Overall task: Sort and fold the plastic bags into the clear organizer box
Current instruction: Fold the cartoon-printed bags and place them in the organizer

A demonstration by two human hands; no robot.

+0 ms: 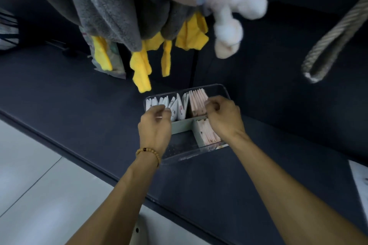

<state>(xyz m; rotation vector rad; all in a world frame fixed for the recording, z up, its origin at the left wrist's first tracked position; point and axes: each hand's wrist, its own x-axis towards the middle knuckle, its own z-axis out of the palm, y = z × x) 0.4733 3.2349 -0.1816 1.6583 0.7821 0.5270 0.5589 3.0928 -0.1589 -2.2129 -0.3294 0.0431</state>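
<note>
Two hands working in clear organizer box (217, 87): left hand (154, 125) pinching white folded bags (159, 102), right hand (224, 117) gripping pink folded bags (197, 103). Likely tidying rows; next, filling empty near-left compartment.

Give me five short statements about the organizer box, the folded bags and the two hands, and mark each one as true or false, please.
1. The clear organizer box stands on a dark surface. True.
2. The pink folded bags are in the far right compartment. True.
3. The near left compartment is packed with white bags. False: no bags show in it.
4. The left hand wears a bead bracelet at the wrist. True.
5. The right hand rests on the surface away from the box. False: it is over the box, fingers at the pink bags.
</note>
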